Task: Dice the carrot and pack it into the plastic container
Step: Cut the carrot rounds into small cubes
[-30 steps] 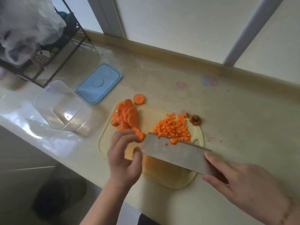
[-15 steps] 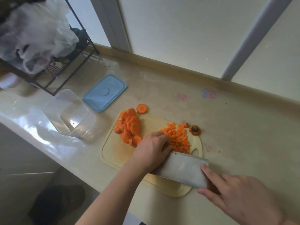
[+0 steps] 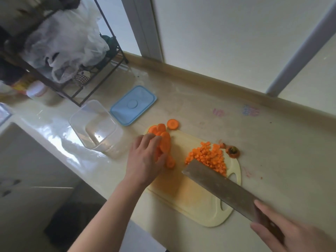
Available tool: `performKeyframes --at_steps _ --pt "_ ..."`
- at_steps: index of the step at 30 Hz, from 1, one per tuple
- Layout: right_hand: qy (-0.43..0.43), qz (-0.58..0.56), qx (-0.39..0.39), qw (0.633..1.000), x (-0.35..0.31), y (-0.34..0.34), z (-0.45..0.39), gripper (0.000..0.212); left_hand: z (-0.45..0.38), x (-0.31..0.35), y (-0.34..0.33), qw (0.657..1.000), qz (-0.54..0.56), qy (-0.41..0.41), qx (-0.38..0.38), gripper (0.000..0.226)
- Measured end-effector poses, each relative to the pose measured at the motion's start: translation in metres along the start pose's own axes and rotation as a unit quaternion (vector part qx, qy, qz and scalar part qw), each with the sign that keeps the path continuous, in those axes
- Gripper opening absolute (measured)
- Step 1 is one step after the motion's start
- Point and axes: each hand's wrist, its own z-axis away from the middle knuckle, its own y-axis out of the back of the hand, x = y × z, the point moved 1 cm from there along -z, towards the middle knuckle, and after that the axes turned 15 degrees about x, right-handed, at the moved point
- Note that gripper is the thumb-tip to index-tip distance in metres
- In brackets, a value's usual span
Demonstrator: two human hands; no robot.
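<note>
The left hand curls over a stack of carrot slices at the board's far left corner, gripping them. The right hand holds the cleaver by its handle, blade beside the diced carrot. The clear container sits on the desk left of the board, its blue lid beside it.

The left hand grips round orange carrot slices on the pale yellow plastic cutting board. The right hand holds a broad steel cleaver beside the diced carrot pile.
</note>
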Motion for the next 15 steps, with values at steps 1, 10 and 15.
performKeyframes --at_steps 1,10,15 --pt "-0.018 -0.003 -0.011 1.000 -0.004 0.001 -0.001 0.084 -0.001 0.003 -0.004 1.000 -0.011 0.005 0.009 0.048" --pt "-0.088 0.017 -0.013 0.996 -0.009 -0.001 0.000 0.086 -0.002 0.021 -0.014 0.995 -0.057 0.033 0.080 0.032" --pt "-0.214 -0.083 -0.059 0.972 -0.021 0.005 -0.001 0.056 -0.001 0.045 0.013 0.974 0.086 0.186 0.101 0.008"
